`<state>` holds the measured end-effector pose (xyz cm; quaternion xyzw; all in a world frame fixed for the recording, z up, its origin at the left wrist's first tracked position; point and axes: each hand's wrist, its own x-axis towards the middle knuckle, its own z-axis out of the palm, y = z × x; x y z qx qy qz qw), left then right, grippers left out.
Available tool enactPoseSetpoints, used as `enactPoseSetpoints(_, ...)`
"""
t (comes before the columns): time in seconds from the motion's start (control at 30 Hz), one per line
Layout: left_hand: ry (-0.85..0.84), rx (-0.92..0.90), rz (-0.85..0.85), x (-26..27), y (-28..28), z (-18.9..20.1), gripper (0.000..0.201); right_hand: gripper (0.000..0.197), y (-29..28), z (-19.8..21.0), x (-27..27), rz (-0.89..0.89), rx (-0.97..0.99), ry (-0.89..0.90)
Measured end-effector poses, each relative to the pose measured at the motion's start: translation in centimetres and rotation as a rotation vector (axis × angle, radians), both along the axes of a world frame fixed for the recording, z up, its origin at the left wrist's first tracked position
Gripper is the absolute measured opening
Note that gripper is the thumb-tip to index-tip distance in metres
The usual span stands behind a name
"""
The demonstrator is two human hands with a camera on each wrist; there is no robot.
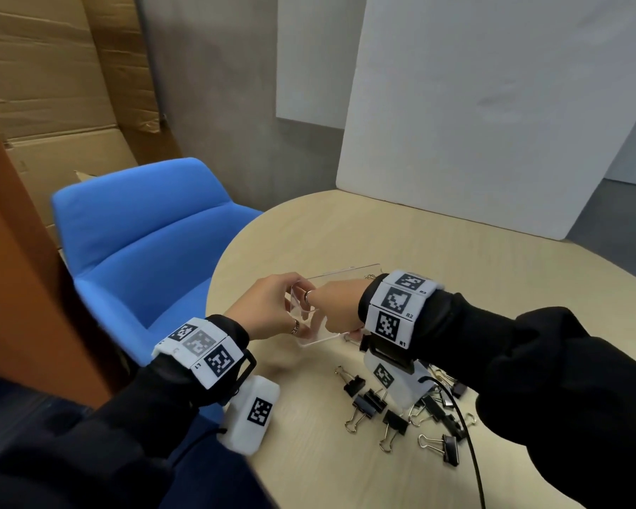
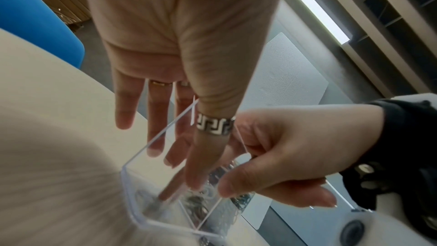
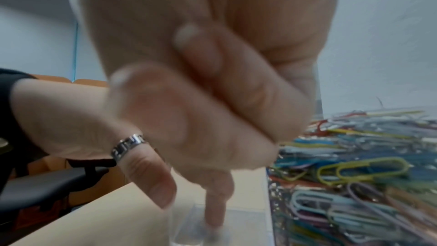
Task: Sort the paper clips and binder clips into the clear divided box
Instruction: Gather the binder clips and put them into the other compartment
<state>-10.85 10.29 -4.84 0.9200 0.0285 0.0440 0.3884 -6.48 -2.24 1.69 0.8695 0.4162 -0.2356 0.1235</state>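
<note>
The clear divided box stands on the round table, and both hands meet at its near-left end. My left hand keeps its fingers straight, and its ringed thumb and forefinger reach down into an end compartment of the box. Whether they hold a clip is blurred. My right hand is curled, with its thumb on a wall of the box. Coloured paper clips fill the compartment beside it. Several black binder clips lie loose near the front edge.
A blue chair stands at the table's left edge. A white board leans behind the table. A black cable runs from the right wrist across the binder clips. Cardboard boxes stand at far left.
</note>
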Motion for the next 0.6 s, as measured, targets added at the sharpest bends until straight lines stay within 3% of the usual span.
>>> enactPoseSetpoints(0.2,0.015,0.006,0.023,0.1,0.0,-0.2,0.051,0.019,-0.6,-0.2,-0.1,-0.025,0.032,0.051)
enactPoseSetpoints(0.37,0.021,0.003,0.022,0.0,-0.1,-0.1,0.051,0.017,-0.6,-0.7,0.6,-0.025,0.086,0.047)
enactPoseSetpoints(0.47,0.025,-0.018,0.016,-0.1,-0.1,0.1,0.056,0.022,-1.1,-0.9,1.1,-0.021,0.200,0.042)
enactPoseSetpoints(0.6,0.019,-0.027,0.013,-0.2,-0.2,0.1,0.055,0.011,-2.5,-0.4,1.8,-0.072,0.450,0.044)
